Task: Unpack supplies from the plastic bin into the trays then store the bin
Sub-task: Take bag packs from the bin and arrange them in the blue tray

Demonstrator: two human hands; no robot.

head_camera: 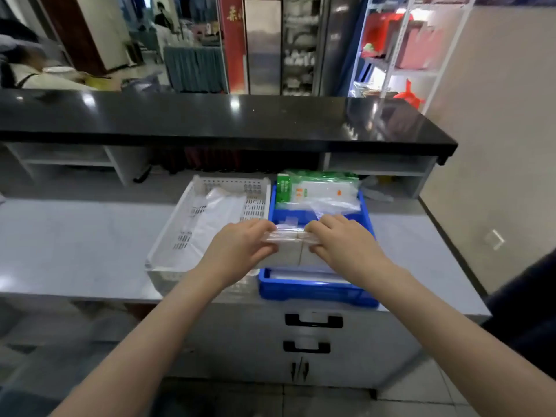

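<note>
A blue plastic bin (319,288) stands on the grey counter, right of a white perforated tray (168,236). Both hands hold one clear-wrapped pack of white supplies (288,248) above the bin's near half. My left hand (240,245) grips its left end, and my right hand (343,239) grips its right end. Green-and-white packets in clear wrap (316,188) are piled at the bin's far end. A clear plastic bag (210,218) lies inside the white tray.
A black raised ledge (228,118) runs across behind the counter, with open cubbies beneath it. Two drawers with black handles (313,320) sit below the bin. A wall closes the right side. A shelf rack stands at the far right, and a person sits at the far left.
</note>
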